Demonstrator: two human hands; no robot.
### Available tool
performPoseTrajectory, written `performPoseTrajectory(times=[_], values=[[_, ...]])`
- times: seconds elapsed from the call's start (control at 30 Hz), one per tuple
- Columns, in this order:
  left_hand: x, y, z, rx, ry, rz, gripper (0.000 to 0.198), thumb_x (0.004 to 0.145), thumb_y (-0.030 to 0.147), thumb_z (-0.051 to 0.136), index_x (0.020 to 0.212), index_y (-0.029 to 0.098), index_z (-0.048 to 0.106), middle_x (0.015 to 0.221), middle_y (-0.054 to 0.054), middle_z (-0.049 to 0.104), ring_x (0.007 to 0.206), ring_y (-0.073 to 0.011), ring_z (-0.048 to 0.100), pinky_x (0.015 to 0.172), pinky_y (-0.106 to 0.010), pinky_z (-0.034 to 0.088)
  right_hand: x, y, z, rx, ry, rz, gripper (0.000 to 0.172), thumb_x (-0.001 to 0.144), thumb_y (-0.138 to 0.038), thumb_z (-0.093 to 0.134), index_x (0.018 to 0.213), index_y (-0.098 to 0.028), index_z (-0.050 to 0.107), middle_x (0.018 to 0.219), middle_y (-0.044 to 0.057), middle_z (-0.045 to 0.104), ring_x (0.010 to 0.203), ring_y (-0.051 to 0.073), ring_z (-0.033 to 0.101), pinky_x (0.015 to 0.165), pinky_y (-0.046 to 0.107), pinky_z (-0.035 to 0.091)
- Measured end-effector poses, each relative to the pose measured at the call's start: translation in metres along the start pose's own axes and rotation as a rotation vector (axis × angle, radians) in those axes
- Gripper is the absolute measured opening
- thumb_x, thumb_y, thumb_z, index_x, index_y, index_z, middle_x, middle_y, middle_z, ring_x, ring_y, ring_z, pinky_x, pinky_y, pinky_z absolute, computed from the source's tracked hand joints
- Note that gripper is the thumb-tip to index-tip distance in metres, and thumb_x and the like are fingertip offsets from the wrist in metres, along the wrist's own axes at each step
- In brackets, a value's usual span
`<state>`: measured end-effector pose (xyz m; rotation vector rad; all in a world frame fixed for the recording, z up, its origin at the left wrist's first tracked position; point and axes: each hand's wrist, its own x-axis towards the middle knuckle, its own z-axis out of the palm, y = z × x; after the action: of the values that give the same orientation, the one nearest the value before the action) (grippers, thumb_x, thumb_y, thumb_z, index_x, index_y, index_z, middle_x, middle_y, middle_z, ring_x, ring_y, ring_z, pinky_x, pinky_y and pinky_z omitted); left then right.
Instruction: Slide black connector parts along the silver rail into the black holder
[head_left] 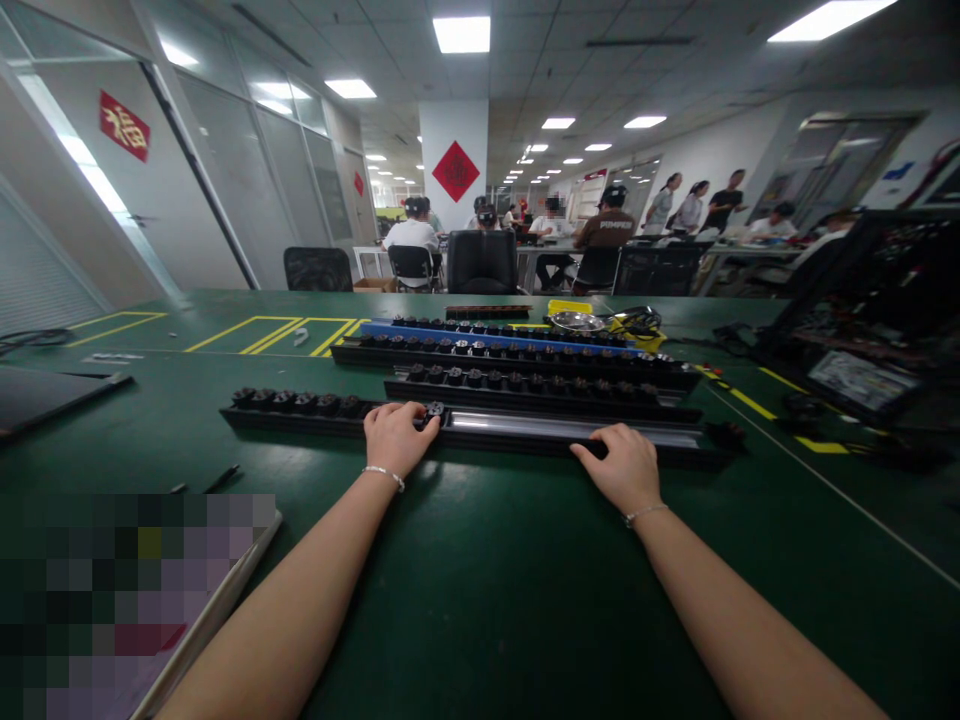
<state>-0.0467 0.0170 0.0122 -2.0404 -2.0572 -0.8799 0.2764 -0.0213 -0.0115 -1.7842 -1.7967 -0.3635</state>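
Note:
A long black power strip housing (517, 440) lies crosswise before me. Round black socket modules (304, 402) fill its left part, while a bare metallic channel (570, 428) shows along the right part. My left hand (397, 438) is closed around the housing left of the middle, its thumb beside a single socket module (436, 409); the fingertips are hidden behind the strip. Toward the right end, my right hand (621, 468) grips the same housing, thumb on the near side and fingers over the top.
Behind lie more socket-filled strips (517, 381), one with a blue housing (375, 328). A metal dish (576, 321) and yellow tray (566, 307) sit farther back. Dark equipment (862, 330) stands right; a dark panel (52, 395) and pen (222, 479) lie left. People sit beyond.

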Motion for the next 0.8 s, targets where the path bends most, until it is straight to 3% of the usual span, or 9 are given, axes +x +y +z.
performPoseTrajectory(times=[0.8], values=[[-0.0034,0.0071,-0.0021,0.001,-0.007,0.075,0.029,0.077,0.046,0.047,0.084,0.027,0.068,0.092,-0.003,0.069,0.102,-0.0219,0.053,0.098,-0.04,0.027,-0.0008,0.0007,0.0018,-0.001,0.007,-0.014,0.032,0.074,-0.05,0.05,0.08,-0.019,0.06,0.085,0.007,0.058,0.083,0.022,0.049,0.078,0.037,0.032]])
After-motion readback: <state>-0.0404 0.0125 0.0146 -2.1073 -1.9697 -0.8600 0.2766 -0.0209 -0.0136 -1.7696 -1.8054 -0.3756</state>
